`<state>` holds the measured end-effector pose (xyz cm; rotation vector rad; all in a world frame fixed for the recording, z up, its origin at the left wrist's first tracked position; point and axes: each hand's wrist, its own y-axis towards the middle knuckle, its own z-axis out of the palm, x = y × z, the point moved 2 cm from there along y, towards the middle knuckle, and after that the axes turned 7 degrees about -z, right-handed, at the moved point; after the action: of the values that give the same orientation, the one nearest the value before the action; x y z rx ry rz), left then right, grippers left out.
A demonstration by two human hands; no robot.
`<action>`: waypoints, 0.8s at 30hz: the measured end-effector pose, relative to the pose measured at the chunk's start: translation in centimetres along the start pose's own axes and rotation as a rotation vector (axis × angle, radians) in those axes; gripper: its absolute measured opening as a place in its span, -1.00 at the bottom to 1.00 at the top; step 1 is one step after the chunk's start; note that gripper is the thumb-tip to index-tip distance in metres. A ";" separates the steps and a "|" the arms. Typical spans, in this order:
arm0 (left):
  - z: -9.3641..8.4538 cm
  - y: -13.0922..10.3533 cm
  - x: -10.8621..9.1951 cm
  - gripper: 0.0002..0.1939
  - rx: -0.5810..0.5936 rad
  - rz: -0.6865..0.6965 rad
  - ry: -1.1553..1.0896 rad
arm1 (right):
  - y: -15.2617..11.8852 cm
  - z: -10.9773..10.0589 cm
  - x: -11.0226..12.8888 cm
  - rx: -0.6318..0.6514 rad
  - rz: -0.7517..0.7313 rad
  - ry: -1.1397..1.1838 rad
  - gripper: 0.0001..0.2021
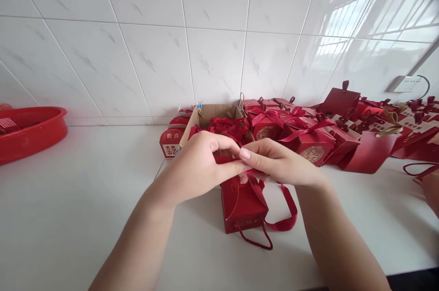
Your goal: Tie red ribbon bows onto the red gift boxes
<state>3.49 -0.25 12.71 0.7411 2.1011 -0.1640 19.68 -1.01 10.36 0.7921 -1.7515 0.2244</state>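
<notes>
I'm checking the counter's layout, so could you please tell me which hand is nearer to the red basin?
Left. The left hand is apart from the red basin, to its right; the right hand is farther over on that same side.

A white table (103, 208) runs along a tiled wall (151, 62), with a red basin (44, 138) at its far left and a red gift box (245, 208) near the middle. A red ribbon (291, 211) rests on the tabletop just right of that box. Toward the wall stand an open carton (219, 112), a labelled box (170, 137) at its left, bow-tied boxes (320, 141) at its right, and more red boxes (368, 154) farther right.
</notes>
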 end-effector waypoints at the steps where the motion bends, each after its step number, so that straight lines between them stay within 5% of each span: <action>1: 0.1 0.1 0.0 -0.90 -0.009 0.008 0.012 | -0.2 -0.3 -0.1 -0.002 0.028 -0.025 -0.58; 8: 0.8 0.8 0.6 -0.83 0.011 -0.036 0.091 | -1.7 -2.6 0.1 0.022 0.081 -0.221 -0.67; 15: 0.9 1.4 1.9 -0.82 0.144 -0.145 0.306 | -3.6 -5.0 -1.0 0.135 0.342 -0.495 -0.65; 24: 2.7 2.3 3.1 -0.82 0.260 -0.212 0.444 | -4.3 -6.1 -1.9 0.170 0.462 -0.512 -0.61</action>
<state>5.31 1.96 8.98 0.7553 2.6163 -0.4283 27.30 -0.32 9.64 0.5817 -2.4196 0.5199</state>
